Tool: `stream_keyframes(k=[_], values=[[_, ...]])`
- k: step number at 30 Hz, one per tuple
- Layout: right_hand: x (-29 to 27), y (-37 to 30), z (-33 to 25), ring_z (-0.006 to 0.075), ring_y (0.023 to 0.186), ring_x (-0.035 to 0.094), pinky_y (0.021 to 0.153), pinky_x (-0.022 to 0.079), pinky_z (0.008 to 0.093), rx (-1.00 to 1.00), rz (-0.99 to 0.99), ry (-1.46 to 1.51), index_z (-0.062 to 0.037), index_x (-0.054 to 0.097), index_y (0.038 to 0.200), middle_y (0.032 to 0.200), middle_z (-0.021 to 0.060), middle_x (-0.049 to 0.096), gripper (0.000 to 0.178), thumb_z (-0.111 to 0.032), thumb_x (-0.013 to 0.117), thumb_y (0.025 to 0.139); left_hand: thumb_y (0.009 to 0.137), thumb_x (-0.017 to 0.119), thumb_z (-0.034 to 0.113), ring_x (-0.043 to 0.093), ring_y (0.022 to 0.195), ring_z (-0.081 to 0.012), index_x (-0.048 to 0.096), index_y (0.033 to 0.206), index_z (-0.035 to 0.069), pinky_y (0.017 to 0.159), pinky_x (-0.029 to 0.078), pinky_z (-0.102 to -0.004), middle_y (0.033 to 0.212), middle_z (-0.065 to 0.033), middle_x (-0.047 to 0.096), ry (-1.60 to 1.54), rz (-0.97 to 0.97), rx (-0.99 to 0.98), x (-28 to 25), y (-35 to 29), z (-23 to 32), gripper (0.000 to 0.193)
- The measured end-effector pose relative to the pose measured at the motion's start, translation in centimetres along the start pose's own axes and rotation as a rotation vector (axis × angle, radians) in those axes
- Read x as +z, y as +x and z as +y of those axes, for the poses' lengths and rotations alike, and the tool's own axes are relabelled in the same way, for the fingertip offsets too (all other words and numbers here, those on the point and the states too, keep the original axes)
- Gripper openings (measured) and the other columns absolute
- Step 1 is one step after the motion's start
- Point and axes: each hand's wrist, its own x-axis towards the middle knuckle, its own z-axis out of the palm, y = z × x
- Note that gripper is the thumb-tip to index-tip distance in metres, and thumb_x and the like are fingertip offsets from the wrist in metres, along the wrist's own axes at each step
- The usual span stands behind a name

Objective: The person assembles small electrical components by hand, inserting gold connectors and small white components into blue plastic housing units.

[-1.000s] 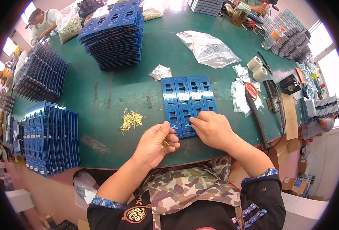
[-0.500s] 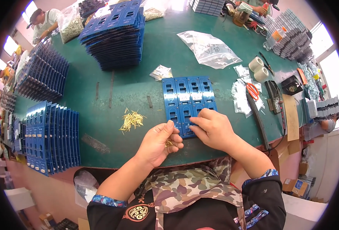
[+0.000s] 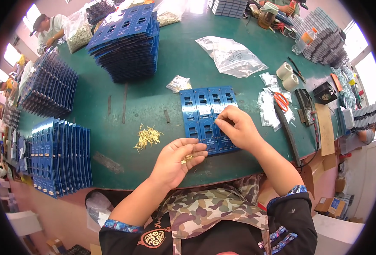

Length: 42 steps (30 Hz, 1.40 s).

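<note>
A blue circuit board panel [image 3: 205,109] with rows of rectangular cutouts lies flat on the green table. My left hand [image 3: 175,162] is half curled beside its near left corner, palm turned up. Several thin brass-coloured pins [image 3: 187,159] rest in its fingers. Over the panel's right half is my right hand [image 3: 239,129], thumb and forefinger pressed together; anything between them is too small to make out. A loose pile of the same pins [image 3: 148,137] lies on the table, left of the panel.
Tall stacks of blue boards [image 3: 126,49] stand at the far left, with more upright boards [image 3: 60,157] at the left edge. A clear plastic bag [image 3: 230,55] lies beyond the panel. Rightward are tape rolls [image 3: 287,75], orange-handled scissors [image 3: 281,102] and a dark bar [image 3: 286,131].
My right hand has moved up and to the right over the panel, its fingers drawing together. My left hand has opened slightly, showing more of the pins.
</note>
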Motion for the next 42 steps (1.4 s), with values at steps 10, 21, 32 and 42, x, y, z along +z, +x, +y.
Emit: stream_keyframes(k=[10,21,32,42], values=[[0.2,0.5,0.4,0.0293,0.076,0.06,0.068,0.049,0.0392,-0.091,-0.203,-0.292,-0.005,0.063,0.077,0.08,0.0094,0.059,0.014,-0.018,0.063,0.081,0.095,0.054,0.014,0.068,0.085,-0.0236,0.056,0.105,0.0,0.07,0.058,-0.0291,0.099,-0.0164,0.066,0.098,-0.003,-0.016,-1.2,0.1,0.2,0.017],[0.2,0.6,0.1,0.0295,0.076,0.061,0.068,0.05,0.0395,-0.091,-0.203,-0.308,-0.0054,0.063,0.078,0.08,0.0094,0.059,0.013,-0.018,0.063,0.081,0.097,0.054,0.025,0.066,0.079,-0.0195,0.056,0.098,0.003,0.067,0.055,-0.0268,0.091,-0.0119,0.066,0.163,-0.013,-0.046,-1.5,0.2,0.3,0.023],[1.3,-0.1,-0.3,0.028,0.072,0.061,0.062,0.05,0.0394,-0.287,-0.125,-0.486,-0.0062,0.06,0.074,0.077,0.0082,0.056,0.011,-0.015,0.065,0.079,0.096,0.055,0.028,0.068,0.073,-0.0219,0.059,0.096,0.003,0.059,0.057,-0.0266,0.082,-0.0106,0.067,0.111,-0.006,-0.04,-1.6,0.5,0.0,0.025],[0.7,-1.1,-1.0,0.0258,0.073,0.062,0.063,0.05,0.0374,-0.312,-0.154,-0.446,-0.0071,0.066,0.086,0.079,0.0063,0.057,0.01,-0.012,0.066,0.077,0.096,0.054,0.028,0.068,0.071,-0.0223,0.059,0.095,0.003,0.059,0.057,-0.0264,0.079,-0.0097,0.067,0.062,-0.023,-0.041,-2.0,0.2,-0.1,0.026]])
